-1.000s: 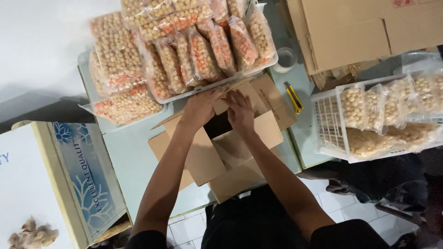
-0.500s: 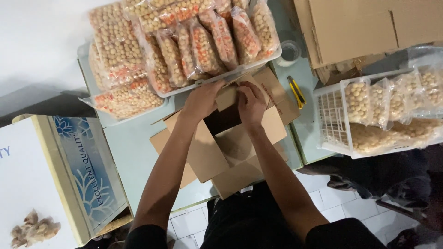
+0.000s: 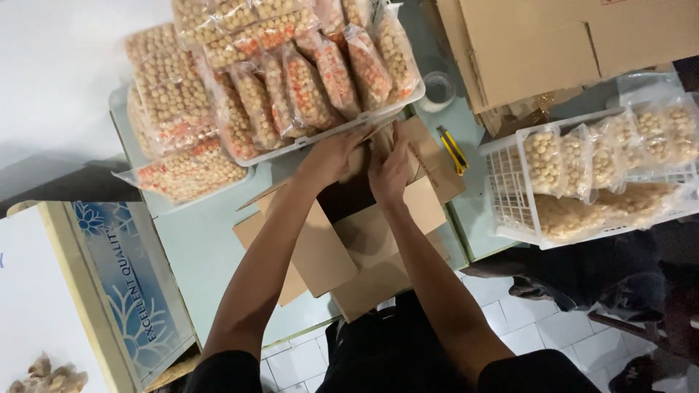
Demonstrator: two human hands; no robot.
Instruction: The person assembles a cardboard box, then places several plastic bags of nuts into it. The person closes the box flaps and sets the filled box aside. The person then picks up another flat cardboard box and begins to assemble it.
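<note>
The left hand (image 3: 331,156) and right hand (image 3: 389,171) lie side by side with fingers laid flat, pressing on the far flap of the open brown cardboard box (image 3: 349,233), which sits on the pale green tabletop (image 3: 204,247) just near the white tray of bagged round snacks (image 3: 291,80). To fold it well, both palms would best push evenly along the crease while the near flaps stay splayed clear. A yellow utility knife (image 3: 451,151) lies to the right, beside a white wire basket of bagged snacks (image 3: 510,196).
</note>
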